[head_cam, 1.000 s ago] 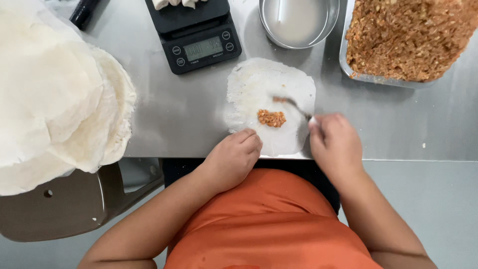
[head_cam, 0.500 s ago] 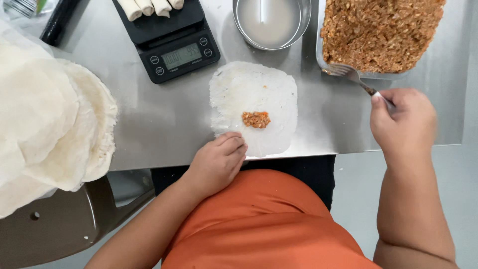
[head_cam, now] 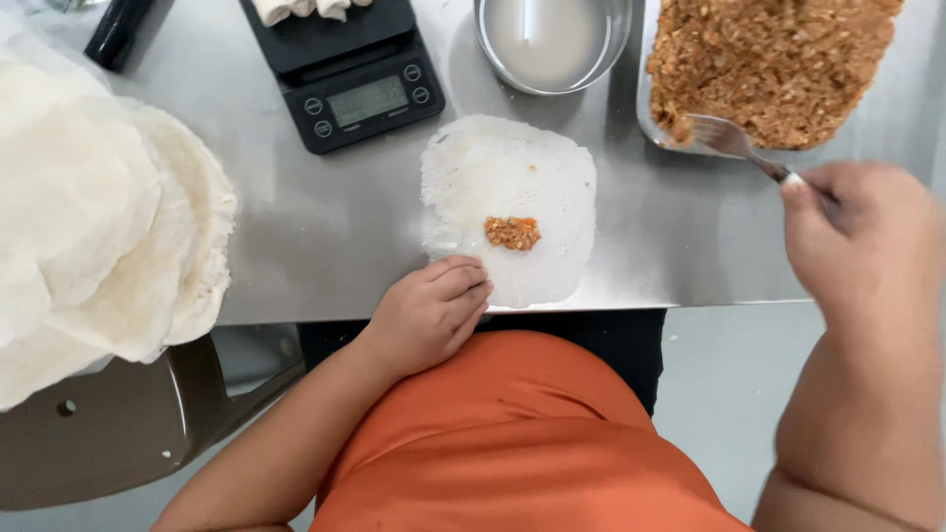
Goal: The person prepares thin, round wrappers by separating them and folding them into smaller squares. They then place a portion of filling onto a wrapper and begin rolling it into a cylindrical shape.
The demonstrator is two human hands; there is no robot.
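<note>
Black kitchen scale (head_cam: 345, 84) (rolls on top), steel bowl (head_cam: 552, 44), wrapper stack (head_cam: 99, 227)

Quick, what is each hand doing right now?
Left hand: loosely curled, holding nothing, fingers resting on the near edge of the white wrapper.
Right hand: closed around a fork whose tines sit in the tray of filling.

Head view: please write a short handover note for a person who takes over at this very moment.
Left hand: fingers curled, resting on the near edge of the white wrapper sheet at the table's front edge.
Right hand: grip closed on a fork; its tines are at the near corner of the metal tray of orange-brown filling.
Done: one small heap of filling lies on the sheet, which lies flat and unrolled.
Left: adding filling and rolling, probably.
Nearby: scale with finished rolls, bowl of pale liquid, stack of wrappers.
</note>
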